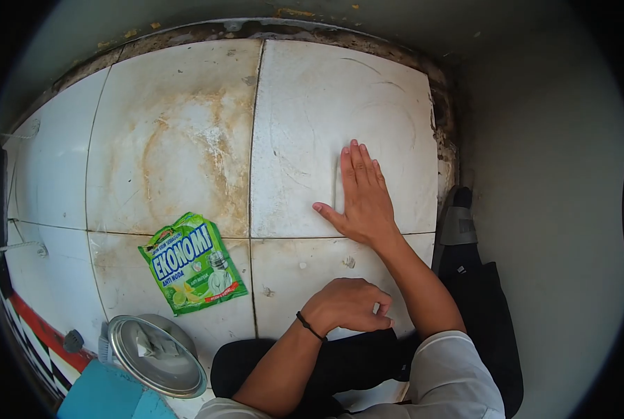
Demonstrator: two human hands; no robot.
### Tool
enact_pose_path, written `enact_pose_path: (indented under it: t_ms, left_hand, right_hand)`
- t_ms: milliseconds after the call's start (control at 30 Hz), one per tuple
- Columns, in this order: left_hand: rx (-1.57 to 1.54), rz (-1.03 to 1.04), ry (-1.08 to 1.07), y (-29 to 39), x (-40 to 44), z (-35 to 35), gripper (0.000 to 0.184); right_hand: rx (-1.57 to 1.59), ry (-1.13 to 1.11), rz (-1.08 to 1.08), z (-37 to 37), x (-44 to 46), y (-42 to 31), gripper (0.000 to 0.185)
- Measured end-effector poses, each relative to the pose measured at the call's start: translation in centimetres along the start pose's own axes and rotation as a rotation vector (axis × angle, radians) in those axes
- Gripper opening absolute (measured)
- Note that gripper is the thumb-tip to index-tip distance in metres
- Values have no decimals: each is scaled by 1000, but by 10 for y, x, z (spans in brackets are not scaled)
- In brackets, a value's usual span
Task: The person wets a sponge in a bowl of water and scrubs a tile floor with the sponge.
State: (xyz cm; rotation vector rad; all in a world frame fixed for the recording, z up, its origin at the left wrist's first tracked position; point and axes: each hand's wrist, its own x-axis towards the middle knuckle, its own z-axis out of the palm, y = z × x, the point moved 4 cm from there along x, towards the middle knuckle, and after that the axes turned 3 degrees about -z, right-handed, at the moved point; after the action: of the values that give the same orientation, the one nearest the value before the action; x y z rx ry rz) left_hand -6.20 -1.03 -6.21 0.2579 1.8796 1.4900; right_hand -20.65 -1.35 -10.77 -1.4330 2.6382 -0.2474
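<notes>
My right hand [365,199] lies flat, palm down, with its fingers stretched out on a white floor tile [298,126]. A thin whitish edge shows beside its index finger; what lies under the palm is hidden. Nearer to me, my left hand [347,305] is held above my lap with its fingers curled, a dark band round the wrist. Whether anything is inside it cannot be seen. To the left of my left hand, a green packet marked EKONOMI [194,265] rests on the tiles.
At the lower left stands a round metal bowl [155,355] with some whitish pieces inside, beside a brush [104,347] and a blue surface [109,392]. Brown stains mark the upper middle tile [179,153]. Grey walls [535,181] rise behind and at the right.
</notes>
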Motion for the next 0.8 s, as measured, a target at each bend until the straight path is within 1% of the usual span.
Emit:
enact_pose_path:
  t_ms: [33,100,167,233,300,367,433,467,500,567,600,667,733,800]
  left_hand:
    - [-7,14,-1,0,1,3,42]
    - [-3,16,-16,2,3,4,42]
    - [4,-11,-41,7,3,1,43]
    - [-37,-36,-68,11,4,-1,44]
    - [-55,-58,-88,12,8,-4,44]
    - [-54,-81,-99,9,9,-6,45]
    - [-41,-58,-73,5,9,-5,46]
    - [-41,-46,-60,4,10,-3,47]
    - [-43,-27,-60,4,10,-2,47]
    - [-52,4,-60,4,7,1,48]
    - [-46,12,-45,4,5,1,48]
    - [-45,32,-11,6,3,3,48]
    - [-38,-6,-20,8,2,1,48]
    - [-17,-28,-16,9,3,-2,47]
  right_hand:
    - [-14,-16,43,-4,-13,16,104]
    - [-114,13,182,-14,0,73,104]
    - [-112,57,314,-21,46,137,106]
    - [-134,82,485,-29,108,182,110]
    - [-108,106,614,-27,159,190,114]
    - [-84,89,510,-22,181,141,114]
    - [-47,70,281,-6,168,69,113]
    - [17,110,158,4,145,37,113]
    - [51,91,45,8,117,10,112]
    - [128,59,-59,8,56,-21,111]
    - [119,30,-75,8,29,-21,111]
    - [43,-9,-2,-2,0,6,111]
    - [-97,35,165,-12,2,65,110]
    - [-110,71,358,-19,37,136,110]
